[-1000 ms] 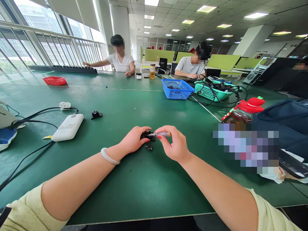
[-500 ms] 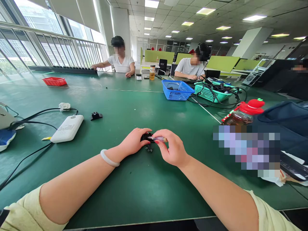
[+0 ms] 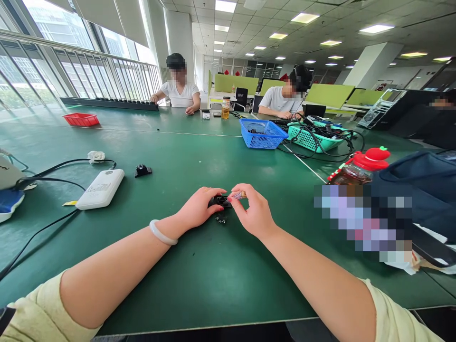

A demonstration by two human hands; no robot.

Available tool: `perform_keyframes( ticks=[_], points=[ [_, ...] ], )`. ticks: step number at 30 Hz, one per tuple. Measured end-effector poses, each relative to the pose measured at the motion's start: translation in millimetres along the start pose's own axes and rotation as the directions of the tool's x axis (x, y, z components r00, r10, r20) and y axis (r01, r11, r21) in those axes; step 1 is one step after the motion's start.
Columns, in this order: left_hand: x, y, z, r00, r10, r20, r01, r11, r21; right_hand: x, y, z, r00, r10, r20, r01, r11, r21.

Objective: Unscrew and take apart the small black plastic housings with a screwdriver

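1. Presently, left hand (image 3: pixel 197 205): fingers curved round both edges of a black piece (image 3: pixel 223 201), thumb and forefinger only slightly parted, steadying it on the green worktop (image 3: pixel 199 285).
2. Right hand (image 3: pixel 255 213): fingers pinched shut on a slim tool (image 3: pixel 238 195), translucent and purplish; its tip is at the black piece's right side, contact hard to tell.
3. Change: the slim tool shows less of its length and reaches less far over the black piece than a moment ago, which suggests a pause or a re-aim.
4. Small dark part (image 3: pixel 220 219), silvery ends: just below the black piece.
5. Second black piece (image 3: pixel 143 170): apart, to the left, upon the worktop.
6. White power bank (image 3: pixel 101 189): faint grey lettering, illegible; cables beside it.
7. Farther out: red tray (image 3: pixel 81 121), blue basket (image 3: pixel 262 138) and green basket (image 3: pixel 309 138) heaped with cables; no label readable.
8. Far side: long black strip (image 3: pixel 117 104), shifted rightward, a person's hand (image 3: pixel 154 99) at its end.
9. Brands: none legible.
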State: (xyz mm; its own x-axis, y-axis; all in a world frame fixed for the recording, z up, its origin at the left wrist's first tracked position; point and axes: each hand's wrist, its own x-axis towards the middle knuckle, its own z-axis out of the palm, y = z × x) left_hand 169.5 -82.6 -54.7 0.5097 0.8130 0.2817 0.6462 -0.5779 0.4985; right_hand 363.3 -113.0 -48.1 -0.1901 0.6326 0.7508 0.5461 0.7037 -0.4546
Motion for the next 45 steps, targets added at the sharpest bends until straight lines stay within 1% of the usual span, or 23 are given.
perform_keyframes(
  ticks=[2, 4, 6, 8, 10, 13, 14, 15, 18, 20, 23, 25, 28, 30, 33, 35, 36, 38, 40, 42, 43, 45],
  points=[
    [0, 2, -1.3, 1.000, 0.000, -0.017, 0.000, 1.000, 0.000, 0, -1, -2, 1.000, 0.027, 0.001, -0.027, 1.000, -0.012],
    [0, 3, -2.4, 0.999, 0.004, -0.035, -0.004, 1.000, 0.012, 0, -2, -4, 1.000, 0.019, -0.009, -0.019, 1.000, -0.008],
    [0, 4, -3.0, 0.997, 0.011, -0.070, -0.009, 1.000, 0.028, -1, -3, -7, 0.998, -0.047, -0.036, 0.048, 0.999, 0.012],
    [0, 5, -2.9, 0.993, 0.014, -0.116, -0.010, 0.999, 0.039, -1, -4, -10, 0.987, -0.135, -0.088, 0.139, 0.989, 0.041],
    [0, 5, -2.7, 0.981, 0.003, -0.195, 0.006, 0.999, 0.047, -2, -6, -13, 0.971, -0.184, -0.154, 0.198, 0.977, 0.075],
    [-1, 6, -2.9, 0.934, -0.056, -0.354, 0.093, 0.992, 0.088, -3, -5, -14, 0.958, -0.187, -0.218, 0.213, 0.972, 0.103],
    [-1, 7, -3.3, 0.919, -0.087, -0.385, 0.138, 0.984, 0.108, -3, -5, -14, 0.957, -0.183, -0.223, 0.209, 0.973, 0.099],
    [-1, 7, -3.8, 0.911, -0.125, -0.394, 0.189, 0.973, 0.129, -4, -4, -15, 0.959, -0.177, -0.222, 0.201, 0.975, 0.091],
    [-1, 6, -4.9, 0.911, -0.257, -0.323, 0.326, 0.928, 0.181, -4, -2, -16, 0.965, -0.156, -0.208, 0.171, 0.984, 0.057],
    [-2, 5, -4.7, 0.915, -0.310, -0.260, 0.372, 0.896, 0.242, -4, -2, -16, 0.969, -0.147, -0.200, 0.159, 0.986, 0.045],
    [-3, 4, -3.1, 0.930, -0.321, -0.177, 0.365, 0.849, 0.382, -3, -3, -17, 0.969, -0.152, -0.195, 0.165, 0.985, 0.049],
    [-5, 4, -2.1, 0.935, -0.327, -0.135, 0.352, 0.828, 0.436, -2, -4, -17, 0.969, -0.157, -0.192, 0.171, 0.984, 0.059],
    [-7, 7, -1.9, 0.937, -0.328, -0.118, 0.345, 0.824, 0.450, -1, -4, -17, 0.973, -0.150, -0.175, 0.162, 0.985, 0.058],
    [-8, 10, -2.4, 0.946, -0.297, -0.131, 0.324, 0.830, 0.453, -1, -3, -17, 0.977, -0.140, -0.162, 0.149, 0.988, 0.046],
    [-8, 14, -2.8, 0.964, -0.200, -0.176, 0.259, 0.858, 0.444, -1, -3, -17, 0.979, -0.129, -0.161, 0.135, 0.990, 0.028],
    [-8, 15, -2.2, 0.978, -0.100, -0.183, 0.167, 0.902, 0.399, -1, -4, -17, 0.977, -0.127, -0.169, 0.133, 0.991, 0.025],
    [-9, 15, -1.6, 0.986, -0.046, -0.163, 0.103, 0.927, 0.361, -1, -4, -17, 0.977, -0.129, -0.171, 0.134, 0.991, 0.022],
    [-10, 14, -0.2, 0.996, 0.057, -0.073, -0.035, 0.963, 0.266, -1, -4, -17, 0.977, -0.131, -0.170, 0.136, 0.991, 0.014],
    [-12, 13, 1.1, 0.990, 0.130, 0.053, -0.138, 0.973, 0.185, -1, -4, -17, 0.974, -0.148, -0.171, 0.151, 0.989, 0.006],
    [-13, 12, 1.8, 0.972, 0.171, 0.160, -0.196, 0.968, 0.155, 0, -3, -17, 0.970, -0.168, -0.176, 0.172, 0.985, 0.005],
    [-13, 11, 1.9, 0.965, 0.180, 0.190, -0.211, 0.965, 0.156, 0, -3, -17, 0.968, -0.176, -0.177, 0.181, 0.984, 0.008],
    [-13, 11, 1.9, 0.960, 0.191, 0.204, -0.225, 0.961, 0.163, 0, -4, -17, 0.967, -0.185, -0.176, 0.191, 0.981, 0.018]
  ],
)
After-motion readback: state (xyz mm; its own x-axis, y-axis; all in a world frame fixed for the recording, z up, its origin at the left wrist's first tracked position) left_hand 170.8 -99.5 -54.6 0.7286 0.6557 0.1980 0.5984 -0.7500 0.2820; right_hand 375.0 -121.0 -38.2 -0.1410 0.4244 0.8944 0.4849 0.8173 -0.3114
